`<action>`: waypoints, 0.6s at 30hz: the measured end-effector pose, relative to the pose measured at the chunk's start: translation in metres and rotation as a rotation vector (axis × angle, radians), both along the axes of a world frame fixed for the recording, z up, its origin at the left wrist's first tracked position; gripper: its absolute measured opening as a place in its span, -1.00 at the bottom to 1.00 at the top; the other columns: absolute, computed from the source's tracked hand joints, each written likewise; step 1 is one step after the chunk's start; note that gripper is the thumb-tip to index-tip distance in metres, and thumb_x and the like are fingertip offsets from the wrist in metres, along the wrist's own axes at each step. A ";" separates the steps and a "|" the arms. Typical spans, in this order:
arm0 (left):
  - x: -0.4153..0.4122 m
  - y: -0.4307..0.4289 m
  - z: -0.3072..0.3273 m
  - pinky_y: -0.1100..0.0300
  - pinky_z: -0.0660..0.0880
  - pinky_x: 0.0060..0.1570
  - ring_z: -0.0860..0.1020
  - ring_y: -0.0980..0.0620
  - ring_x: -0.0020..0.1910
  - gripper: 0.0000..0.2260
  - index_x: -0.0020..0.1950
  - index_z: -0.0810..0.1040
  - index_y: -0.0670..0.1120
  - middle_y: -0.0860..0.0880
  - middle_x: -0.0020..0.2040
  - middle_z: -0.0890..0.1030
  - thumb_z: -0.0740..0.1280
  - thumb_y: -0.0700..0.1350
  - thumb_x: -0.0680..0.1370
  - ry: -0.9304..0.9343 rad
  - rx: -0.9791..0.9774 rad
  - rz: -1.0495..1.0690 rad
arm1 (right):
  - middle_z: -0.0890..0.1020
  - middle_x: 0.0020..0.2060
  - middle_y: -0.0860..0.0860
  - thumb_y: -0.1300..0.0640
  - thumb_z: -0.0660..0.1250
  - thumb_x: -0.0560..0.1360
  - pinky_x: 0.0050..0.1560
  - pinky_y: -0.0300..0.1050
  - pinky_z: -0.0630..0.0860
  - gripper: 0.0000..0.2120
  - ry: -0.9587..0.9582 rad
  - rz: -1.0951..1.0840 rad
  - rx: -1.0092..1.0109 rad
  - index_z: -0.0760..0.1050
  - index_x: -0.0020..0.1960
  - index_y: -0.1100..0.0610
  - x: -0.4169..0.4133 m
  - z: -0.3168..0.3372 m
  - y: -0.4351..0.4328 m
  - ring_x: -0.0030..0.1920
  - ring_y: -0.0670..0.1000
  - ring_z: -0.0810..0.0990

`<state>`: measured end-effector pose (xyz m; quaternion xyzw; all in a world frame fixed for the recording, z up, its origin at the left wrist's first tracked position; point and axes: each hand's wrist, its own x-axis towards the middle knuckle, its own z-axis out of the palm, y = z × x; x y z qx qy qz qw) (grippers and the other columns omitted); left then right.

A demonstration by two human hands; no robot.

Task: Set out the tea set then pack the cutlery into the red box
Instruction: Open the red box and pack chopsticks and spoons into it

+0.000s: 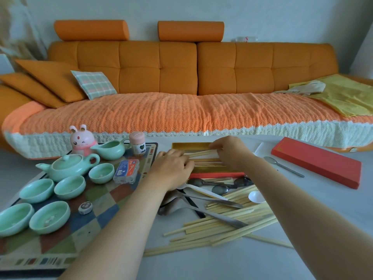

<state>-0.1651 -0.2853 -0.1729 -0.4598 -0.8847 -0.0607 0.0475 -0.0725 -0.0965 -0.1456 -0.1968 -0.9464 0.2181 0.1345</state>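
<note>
The open red box with a gold lining lies on the white table, and several bamboo chopsticks lie in it. My left hand grips one end of those chopsticks; my right hand pinches the other end. In front of the box lies a loose heap of chopsticks, metal spoons and a white plastic spoon. On the checked mat at the left stand a green teapot, a green pitcher and several green cups.
The red box lid lies at the right with a metal spoon beside it. A pink rabbit figure, a pink jar and a clear plastic case stand on the mat. An orange sofa runs behind the table.
</note>
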 end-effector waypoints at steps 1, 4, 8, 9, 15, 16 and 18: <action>0.000 0.000 -0.001 -0.03 0.18 0.40 0.26 0.01 0.45 -0.52 0.42 0.46 0.01 0.01 0.48 0.37 -0.07 0.11 0.65 0.012 0.005 -0.004 | 0.61 0.01 -0.03 0.29 0.12 0.58 -0.36 -0.40 0.30 -0.60 -0.021 0.019 0.013 0.62 0.21 -0.01 0.002 0.001 -0.002 -0.38 -0.22 0.37; -0.001 -0.002 -0.002 -0.01 0.24 0.33 0.33 0.02 0.36 -0.52 0.34 0.52 0.04 0.06 0.38 0.46 -0.07 0.15 0.64 0.019 0.009 -0.009 | 0.57 -0.04 -0.10 0.14 0.13 0.58 -0.25 -0.27 0.44 -0.66 -0.157 0.095 0.081 0.63 0.18 -0.02 0.007 0.002 -0.010 -0.30 -0.15 0.47; 0.005 -0.003 0.005 -0.01 0.20 0.36 0.32 0.04 0.42 -0.53 0.41 0.44 0.05 0.09 0.43 0.44 -0.06 0.19 0.66 -0.040 -0.008 -0.010 | 0.69 -0.05 0.06 0.01 0.10 0.60 -0.03 -0.01 0.58 -0.65 -0.211 0.111 0.053 0.64 0.12 0.06 0.019 0.000 -0.012 -0.15 0.04 0.61; 0.007 -0.004 0.007 -0.02 0.19 0.39 0.30 0.05 0.45 -0.52 0.45 0.40 0.05 0.10 0.46 0.41 -0.05 0.19 0.66 -0.061 0.011 -0.015 | 0.69 -0.03 0.05 0.02 0.11 0.61 -0.03 -0.05 0.57 -0.66 -0.171 0.105 0.039 0.63 0.17 0.03 0.023 0.001 -0.011 -0.15 0.01 0.61; 0.023 -0.003 0.022 0.04 0.30 0.32 0.35 0.04 0.37 -0.60 0.41 0.43 0.00 0.05 0.38 0.44 0.10 0.12 0.64 -0.010 0.204 -0.106 | 0.62 0.07 -0.08 0.23 0.20 0.56 0.12 -0.20 0.47 -0.69 0.076 0.154 0.107 0.65 0.10 -0.03 0.041 0.011 -0.011 0.06 -0.09 0.56; 0.028 -0.002 0.025 0.09 0.34 0.22 0.38 0.05 0.31 -0.65 0.37 0.46 -0.01 0.06 0.31 0.45 0.14 0.08 0.64 -0.003 0.254 -0.129 | 0.62 -0.04 -0.12 0.24 0.23 0.54 0.02 -0.24 0.47 -0.71 0.098 0.160 0.089 0.66 0.03 -0.05 0.046 0.014 -0.013 -0.05 -0.15 0.55; 0.041 -0.001 0.030 0.22 0.34 -0.05 0.43 0.12 0.11 -0.77 0.24 0.49 0.00 0.09 0.16 0.45 0.21 0.01 0.62 -0.005 0.326 -0.171 | 0.61 -0.18 -0.20 0.22 0.27 0.51 -0.15 -0.34 0.43 -0.73 0.086 0.173 0.026 0.66 -0.09 -0.10 0.058 0.020 -0.018 -0.20 -0.23 0.54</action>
